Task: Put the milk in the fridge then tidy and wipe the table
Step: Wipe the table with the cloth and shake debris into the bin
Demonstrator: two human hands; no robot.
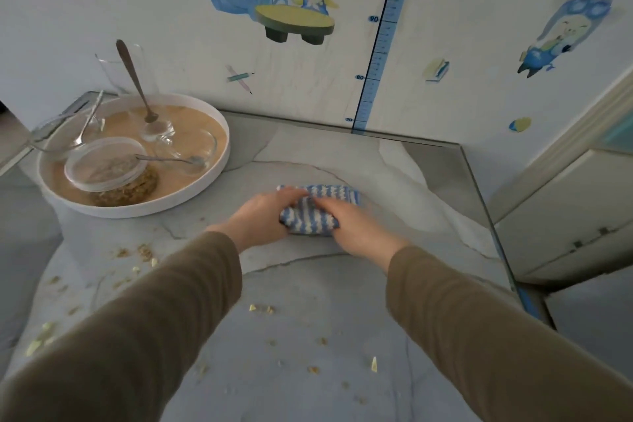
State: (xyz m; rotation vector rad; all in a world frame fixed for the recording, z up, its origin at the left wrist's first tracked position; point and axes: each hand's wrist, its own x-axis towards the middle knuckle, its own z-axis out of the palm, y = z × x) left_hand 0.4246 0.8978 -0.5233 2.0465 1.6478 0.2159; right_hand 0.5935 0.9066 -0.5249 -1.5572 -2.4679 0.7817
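A blue-and-white striped cloth (317,211) lies folded on the grey marble table (394,202), a little past its middle. My left hand (263,216) grips the cloth's left side, fingers curled over the top edge. My right hand (356,226) holds its right side, fingers curled onto the fabric. Crumbs and cereal bits (144,252) are scattered over the near and left parts of the table. No milk is in view.
A round white tray (212,175) at the back left holds glass bowls, spoons, a tall glass (126,68) and a cereal jar (113,175). The table meets a stickered wall behind; its right edge (486,216) drops off beside a white cabinet (575,216).
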